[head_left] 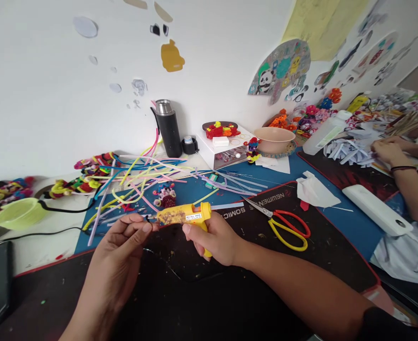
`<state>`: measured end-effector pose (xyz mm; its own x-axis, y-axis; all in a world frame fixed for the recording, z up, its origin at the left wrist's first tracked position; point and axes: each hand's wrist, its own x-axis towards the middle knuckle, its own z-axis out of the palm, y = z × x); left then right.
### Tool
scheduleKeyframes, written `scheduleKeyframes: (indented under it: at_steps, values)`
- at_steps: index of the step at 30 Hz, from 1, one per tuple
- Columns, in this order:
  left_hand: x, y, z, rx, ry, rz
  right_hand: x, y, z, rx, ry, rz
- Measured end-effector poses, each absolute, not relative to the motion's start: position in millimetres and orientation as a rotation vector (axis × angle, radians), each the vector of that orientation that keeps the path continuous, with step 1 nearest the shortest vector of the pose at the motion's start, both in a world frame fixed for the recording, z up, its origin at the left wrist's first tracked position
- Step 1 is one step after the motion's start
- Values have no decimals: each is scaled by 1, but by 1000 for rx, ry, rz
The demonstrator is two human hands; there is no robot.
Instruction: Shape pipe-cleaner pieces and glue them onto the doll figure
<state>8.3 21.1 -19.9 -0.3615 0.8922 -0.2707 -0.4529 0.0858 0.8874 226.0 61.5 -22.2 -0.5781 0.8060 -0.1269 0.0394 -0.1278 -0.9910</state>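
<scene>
My right hand [220, 240] grips the yellow plastic glue gun [173, 215], likely light, sensibly by its handle [207, 253]; left hand [121, 244] pinches a small black piece [147, 218].

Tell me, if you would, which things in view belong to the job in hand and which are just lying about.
In use:
- yellow glue gun, in right hand
- small dark piece, in left hand

Apparently lying about:
- scissors
- black flask
- peach bowl

The left hand [114, 258] is pinched, while the right hand [220, 239] curls tightly, its bare forearm [287, 277] outstretched.
</scene>
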Motion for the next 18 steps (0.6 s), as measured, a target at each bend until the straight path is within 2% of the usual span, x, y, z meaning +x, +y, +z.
scheduleKeyframes:
  at_steps: [18]
  values:
    - [7, 21, -22, 526, 1239, 1560, 227, 62, -27, -975, -1617, 1746]
